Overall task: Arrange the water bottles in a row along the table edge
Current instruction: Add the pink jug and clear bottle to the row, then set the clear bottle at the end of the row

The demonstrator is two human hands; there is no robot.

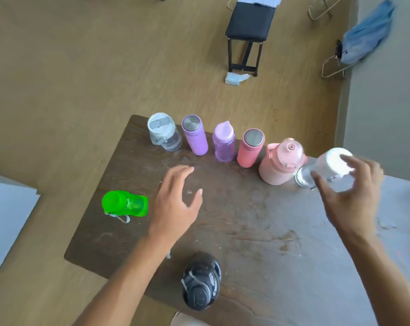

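Six bottles stand in a row along the far table edge: a clear bottle with a grey lid (164,134), a purple flask (195,135), a lilac spout bottle (224,143), a coral flask (250,148), a pink jug (281,162) and a clear bottle with a white lid (326,169). My right hand (351,191) hovers at that last bottle with its fingers spread around it; I cannot tell whether they touch. My left hand (175,201) is open above the table's middle. A green bottle (125,204) lies on its side at the left edge. A black bottle (201,282) stands near the front edge.
The dark wooden table (258,231) has a worn, scuffed top. Beyond it on the floor stand a black stool (248,31) and a tissue pack (234,78). A blue cloth (368,31) hangs at the right wall. A white surface (9,212) lies to the left.
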